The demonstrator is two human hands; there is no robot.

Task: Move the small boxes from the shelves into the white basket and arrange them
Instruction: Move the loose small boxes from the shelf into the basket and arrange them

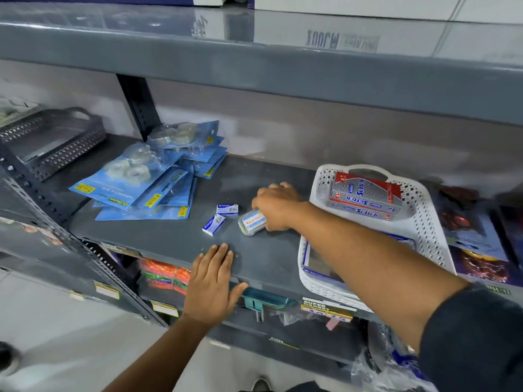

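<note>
Two small blue-and-white boxes lie on the grey shelf [175,239]: one [227,209] further back, one [213,224] nearer the front. Just right of them my right hand [276,206] is closed around a small clear plastic box [251,222] with a white, red and blue label, resting on the shelf. My left hand [210,281] lies flat and open on the shelf's front edge. The white perforated basket [424,230] stands at the right, behind my right forearm. It holds a red and silver Softek carton [366,199] at the back and blue-edged boxes [317,264] at the front.
A pile of blue tape blister packs [147,179] lies at the shelf's left. A dark perforated basket [53,142] sits further left. Dark packets [478,250] lie right of the white basket. A shelf [254,60] hangs above; orange and green goods [165,275] sit below.
</note>
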